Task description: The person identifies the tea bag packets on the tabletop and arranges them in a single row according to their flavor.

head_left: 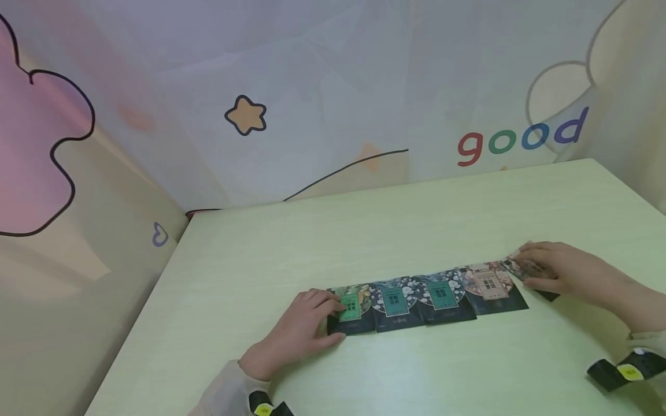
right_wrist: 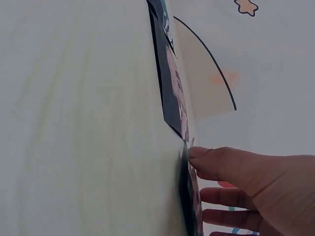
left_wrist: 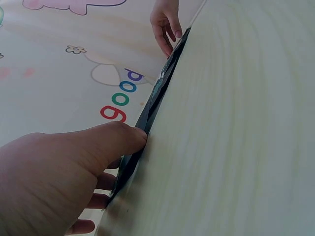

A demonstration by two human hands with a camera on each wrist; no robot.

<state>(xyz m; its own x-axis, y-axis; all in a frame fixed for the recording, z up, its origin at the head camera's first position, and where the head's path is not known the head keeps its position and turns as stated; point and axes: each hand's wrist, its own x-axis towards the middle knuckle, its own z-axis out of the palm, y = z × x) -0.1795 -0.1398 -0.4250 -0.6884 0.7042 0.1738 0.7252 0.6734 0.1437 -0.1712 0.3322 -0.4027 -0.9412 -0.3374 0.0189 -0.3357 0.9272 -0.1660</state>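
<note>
Several flat floral packets with dark lower ends lie in an overlapping row on the table. My left hand [head_left: 307,323] rests at the left end, its fingers over the edge of the green-labelled packet [head_left: 359,323] and its thumb by the lower corner. In the left wrist view, the thumb of the left hand [left_wrist: 64,167] touches that packet's near edge. At the right end, my right hand [head_left: 567,271] holds a pinkish floral packet [head_left: 548,295], angled away from the row and partly hidden. The right wrist view shows the right hand [right_wrist: 261,187] with thumb and fingers against it.
Two teal-labelled packets [head_left: 395,315] and a pink-labelled packet [head_left: 502,303] lie between the hands. The pale table [head_left: 270,248] extends around them. A printed cloth [head_left: 333,98] with a star and the word "good" hangs behind; another cloth side stands at left.
</note>
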